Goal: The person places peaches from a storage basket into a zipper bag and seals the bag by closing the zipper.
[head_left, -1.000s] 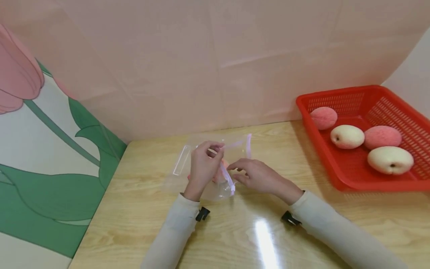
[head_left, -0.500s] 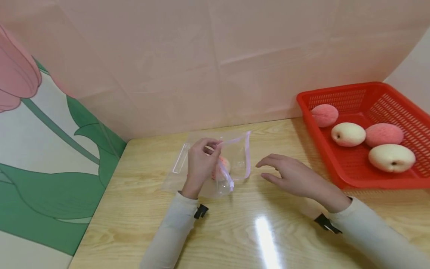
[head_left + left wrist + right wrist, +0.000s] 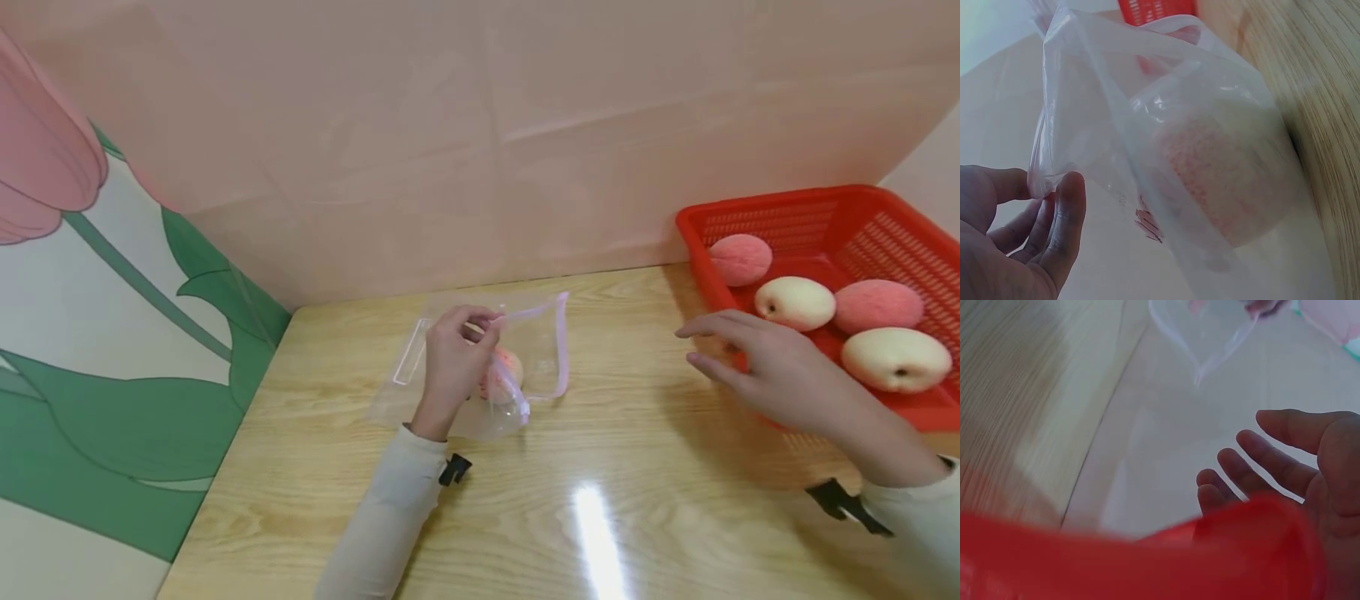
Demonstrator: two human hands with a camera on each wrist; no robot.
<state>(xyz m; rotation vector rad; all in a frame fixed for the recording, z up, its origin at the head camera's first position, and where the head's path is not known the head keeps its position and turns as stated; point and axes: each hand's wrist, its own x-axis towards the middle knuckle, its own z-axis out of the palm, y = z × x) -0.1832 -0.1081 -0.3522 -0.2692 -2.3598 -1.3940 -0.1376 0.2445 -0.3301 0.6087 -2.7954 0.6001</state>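
Note:
A clear zip bag with a pale purple zip edge lies on the table, its mouth spread toward the right. Inside it sits a pink and cream peach, seen blurred through the plastic in the left wrist view. My left hand pinches the upper edge of the bag's mouth between thumb and fingers and lifts it. My right hand holds nothing; its fingers are loosely bent beside the near left rim of the red basket. In the right wrist view the basket rim hides part of those fingers.
Inside the basket lie two pink peaches and two cream ones. The wood table meets a pink-covered wall at the back. A printed tulip panel stands along the left side.
My right hand has left the bag's mouth and moved right to the basket. The left hand keeps its pinch on the bag in about the same place.

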